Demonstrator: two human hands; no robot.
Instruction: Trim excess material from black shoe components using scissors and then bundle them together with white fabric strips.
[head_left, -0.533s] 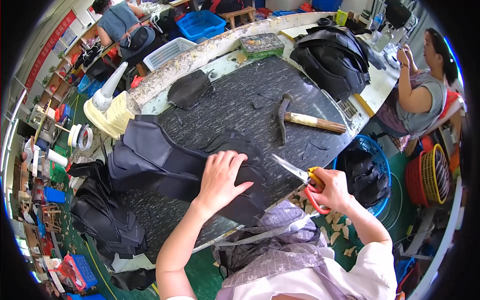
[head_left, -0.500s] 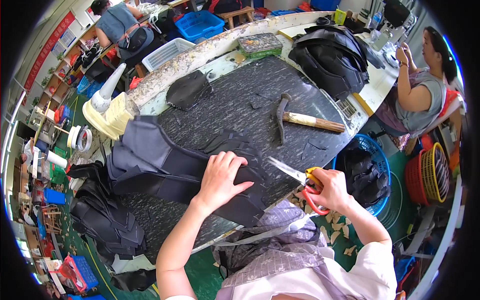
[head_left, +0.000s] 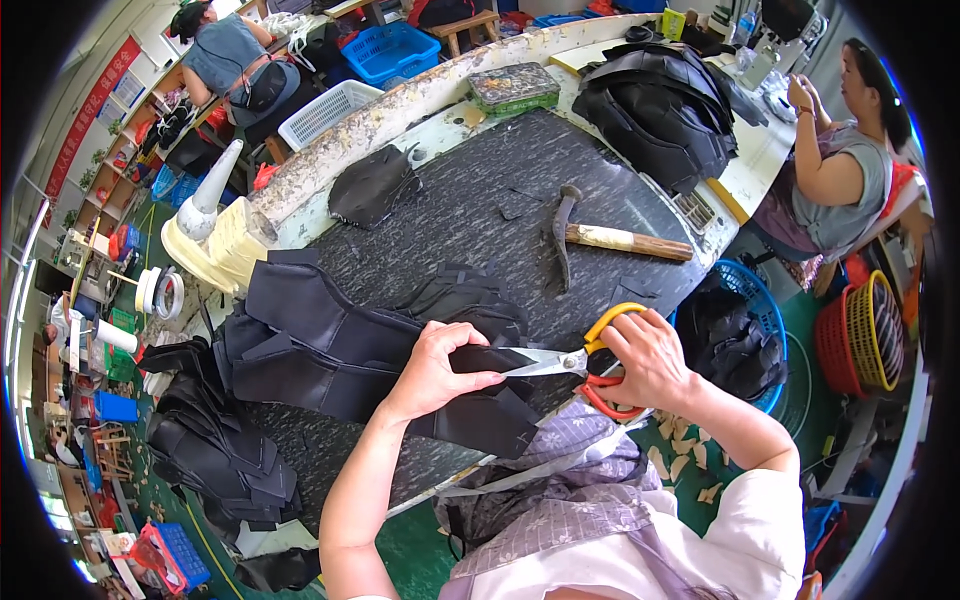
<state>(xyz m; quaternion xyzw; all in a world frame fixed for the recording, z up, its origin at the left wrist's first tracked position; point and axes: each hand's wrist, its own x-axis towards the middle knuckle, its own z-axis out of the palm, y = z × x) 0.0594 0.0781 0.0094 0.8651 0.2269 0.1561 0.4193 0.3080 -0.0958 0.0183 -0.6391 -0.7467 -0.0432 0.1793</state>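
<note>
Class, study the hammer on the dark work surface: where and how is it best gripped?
Probably by the bare wooden handle end, from above on the person's right. The hammer lies flat, its curved metal head to the left and that end pointing right with nothing on top. The right hand would suit, but it holds scissors.

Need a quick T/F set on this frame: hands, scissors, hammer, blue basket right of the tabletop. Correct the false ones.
1. The right hand holds scissors with blades spread. True.
2. Both scissor handles are red. False: one is yellow.
3. A hammer lies on the dark tabletop. True.
4. The left hand touches the hammer. False: that hand is at the black pieces.
5. The blue basket right of the tabletop is empty. False: dark pieces lie in it.
</note>
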